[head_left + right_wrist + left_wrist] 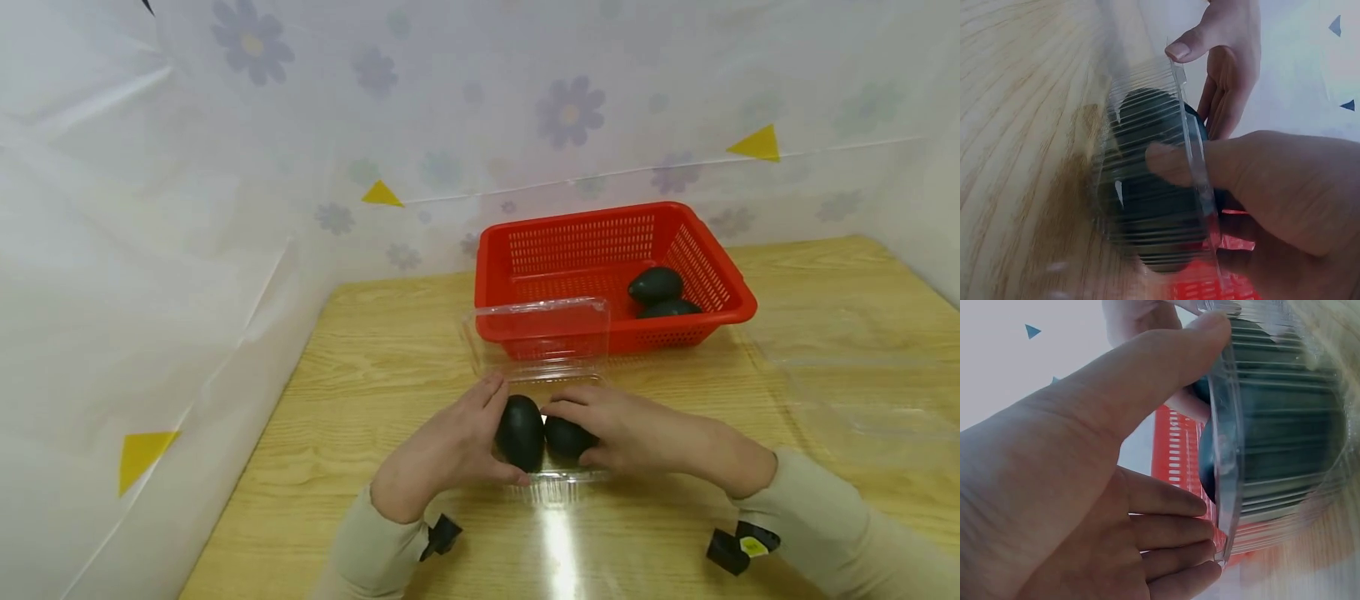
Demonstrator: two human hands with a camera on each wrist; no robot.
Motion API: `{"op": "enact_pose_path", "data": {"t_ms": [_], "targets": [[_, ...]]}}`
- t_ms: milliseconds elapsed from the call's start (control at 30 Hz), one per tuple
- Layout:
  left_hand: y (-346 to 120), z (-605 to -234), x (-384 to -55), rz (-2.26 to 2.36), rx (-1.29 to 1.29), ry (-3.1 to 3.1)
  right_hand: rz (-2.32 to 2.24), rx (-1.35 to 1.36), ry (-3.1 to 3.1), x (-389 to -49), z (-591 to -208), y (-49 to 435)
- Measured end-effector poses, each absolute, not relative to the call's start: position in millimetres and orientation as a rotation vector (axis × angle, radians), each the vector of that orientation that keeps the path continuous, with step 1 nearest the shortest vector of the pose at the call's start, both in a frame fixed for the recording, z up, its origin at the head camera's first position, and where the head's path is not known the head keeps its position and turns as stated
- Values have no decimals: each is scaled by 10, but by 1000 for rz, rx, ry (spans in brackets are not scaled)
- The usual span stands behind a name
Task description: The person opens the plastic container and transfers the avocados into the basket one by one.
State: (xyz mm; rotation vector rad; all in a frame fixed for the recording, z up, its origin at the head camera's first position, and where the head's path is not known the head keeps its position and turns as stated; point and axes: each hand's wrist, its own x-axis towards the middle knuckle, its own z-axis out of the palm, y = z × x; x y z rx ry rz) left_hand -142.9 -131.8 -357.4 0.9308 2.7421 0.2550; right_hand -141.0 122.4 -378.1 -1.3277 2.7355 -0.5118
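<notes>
A clear plastic clamshell container (558, 478) lies on the table with its lid (542, 333) raised at the back. Two dark green avocados sit side by side in its base: a left avocado (520, 435) and a right avocado (567, 438). My left hand (465, 433) rests along the container's left side, thumb on the near rim and fingers extended, as the left wrist view shows. Reaching in from the right, my right hand (630, 429) grips the right avocado, its fingers curled over the top. Through the ribbed wall, its thumb (1169, 164) shows inside the container.
Behind the lid stands a red plastic basket (570, 223) with more avocados (656, 286) at its right end. Another clear container (862, 392) lies at the right of the wooden table (322, 433). White floral sheeting (450, 108) hangs behind and at the sides.
</notes>
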Motion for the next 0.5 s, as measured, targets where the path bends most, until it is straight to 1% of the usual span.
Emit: {"op": "enact_pose_path", "data": {"t_ms": [267,500], "targets": [[-1302,-3578,-1436,215,931,2764,-646,-1208,2749,-1405,-3670,1299],[-1288,-3580,-1438,192,900,2748,-673,-1237,2794,-1388,-3519,1388]]}}
